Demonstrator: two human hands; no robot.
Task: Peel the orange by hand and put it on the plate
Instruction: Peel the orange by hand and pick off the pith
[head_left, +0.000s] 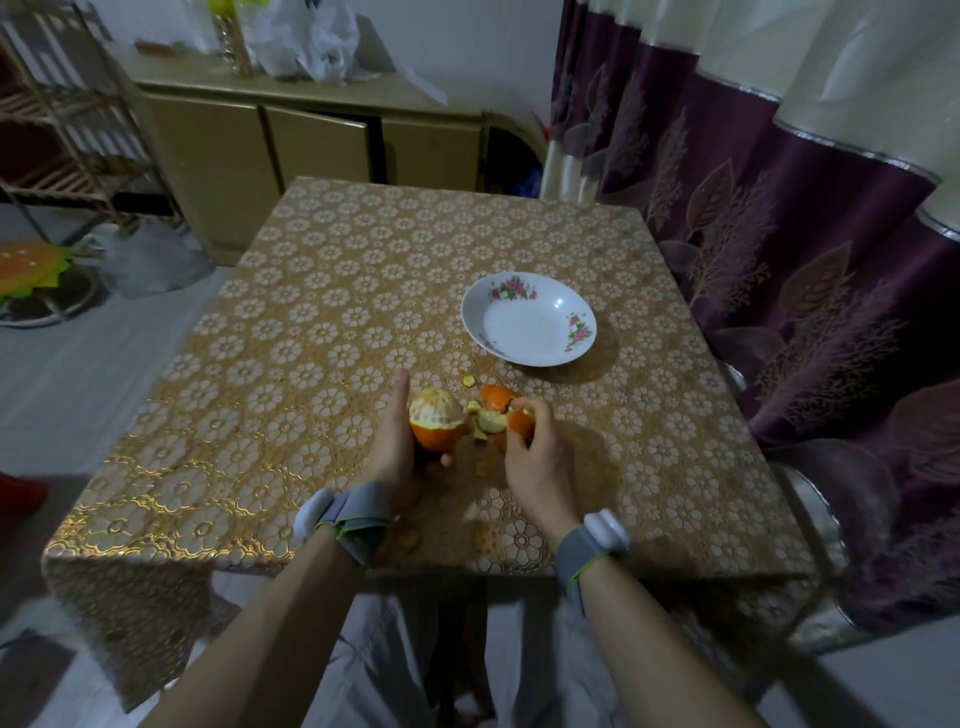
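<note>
Head view: the orange sits in the left hand, on the near-left side of the plate and apart from it, low over the desk. The fruit is round. Its upper half is stripped to pale, matte, netted pith, and its lower half still wears smooth, glossy orange rind with a ragged torn edge. The left grip is curled under and round the fruit, fingertips showing beneath it, while the thumb stands straight up along its side. The right hand, nearer the camera than the plate, has its grip pinched on a curved piece of peel, orange outside and pale inside. Between the two hands lies a heap of peel scraps, thick and jagged; a few small crumbs lie nearer the plate.

The plate is a shallow, round, white glazed dish with pink flower sprays printed on its rim. The desk is covered in a shiny, embossed gold cloth patterned with white rosettes. Each wrist wears a grey fabric wristband with a white rounded module. Beyond the plate hangs a purple curtain with leaf motifs.
</note>
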